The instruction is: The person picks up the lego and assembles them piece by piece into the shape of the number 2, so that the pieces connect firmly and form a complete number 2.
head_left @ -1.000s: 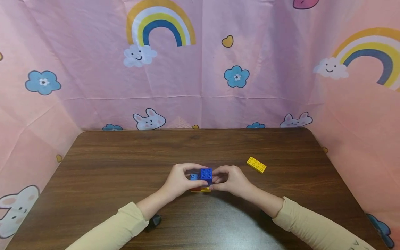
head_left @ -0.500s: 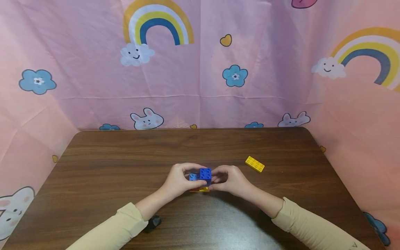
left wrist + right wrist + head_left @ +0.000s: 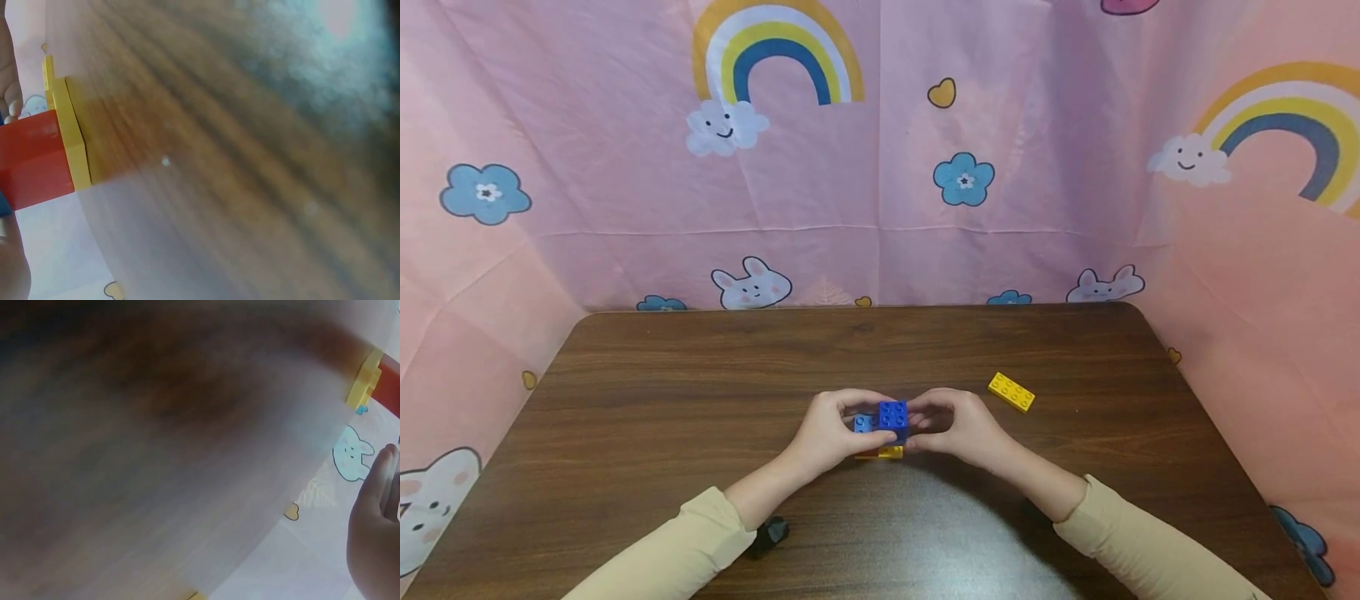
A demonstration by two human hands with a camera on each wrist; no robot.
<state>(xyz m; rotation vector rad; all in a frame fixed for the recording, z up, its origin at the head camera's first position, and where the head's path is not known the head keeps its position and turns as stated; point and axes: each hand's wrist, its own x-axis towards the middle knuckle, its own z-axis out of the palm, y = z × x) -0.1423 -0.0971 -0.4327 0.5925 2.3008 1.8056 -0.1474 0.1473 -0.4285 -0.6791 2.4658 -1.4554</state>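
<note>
A small stack of toy building bricks stands on the wooden table. At its base lies a yellow plate brick [image 3: 72, 134], with a red brick [image 3: 37, 159] on it. Higher up are a light blue brick [image 3: 864, 423] and a dark blue brick [image 3: 892, 415]. My left hand [image 3: 826, 429] pinches the dark blue brick, thumb in front and fingers behind. At the stack's right side, my right hand [image 3: 972, 427] has its fingers extended, fingertips close to the dark blue brick. Whether they touch it is unclear.
A loose yellow plate brick [image 3: 1011, 392] lies behind and right of the right hand. A small black object [image 3: 771, 533] sits beside the left cuff. Patterned pink cloth [image 3: 880, 167] surrounds the far and side edges of the table [image 3: 700, 375].
My right hand has shifted slightly right and up, its thumb drawing back a little from the stack's base. The left hand keeps its grip, and the stack stays put.
</note>
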